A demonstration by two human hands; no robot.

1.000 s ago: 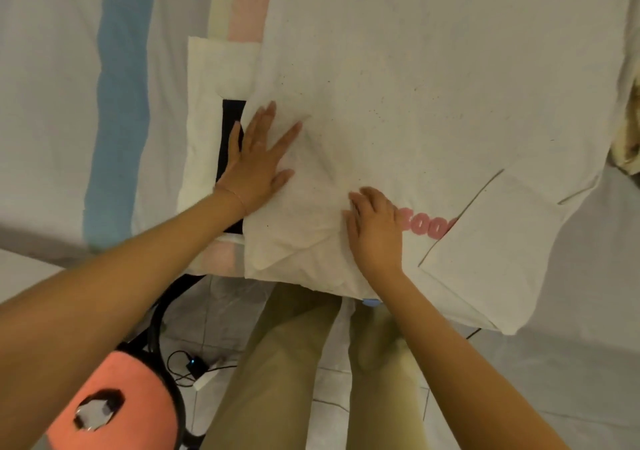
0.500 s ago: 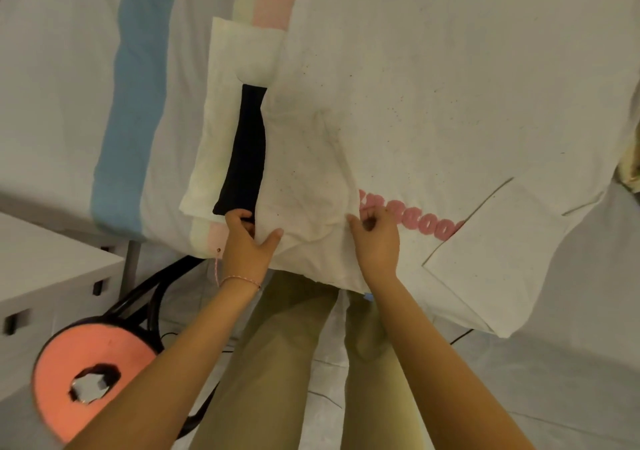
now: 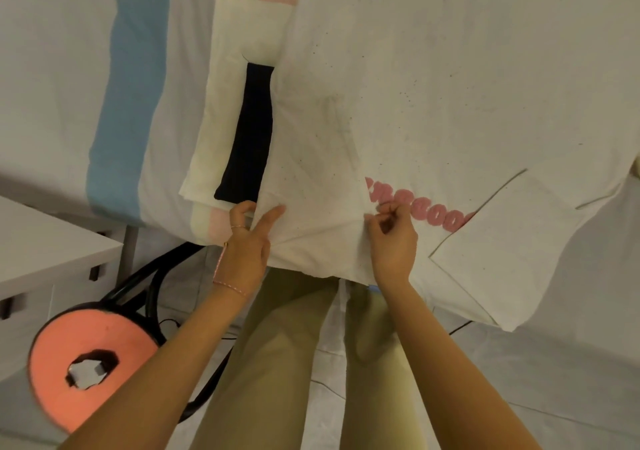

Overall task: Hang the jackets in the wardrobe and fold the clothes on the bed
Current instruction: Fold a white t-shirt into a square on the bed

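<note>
The shirt (image 3: 450, 79) is spread on the bed (image 3: 114, 103), its near edge pinched by the left hand (image 3: 247, 242) left of the pink lettering (image 3: 427, 212) and by the right hand (image 3: 393, 238) at the lettering's left end, the cloth extending away from both sets of fingers.

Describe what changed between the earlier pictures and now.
The left hand slid back from lying flat on the cream shirt to grip its near edge; the right hand now pinches a fold beside the pink lettering. The shirt stays spread on the bed.
</note>
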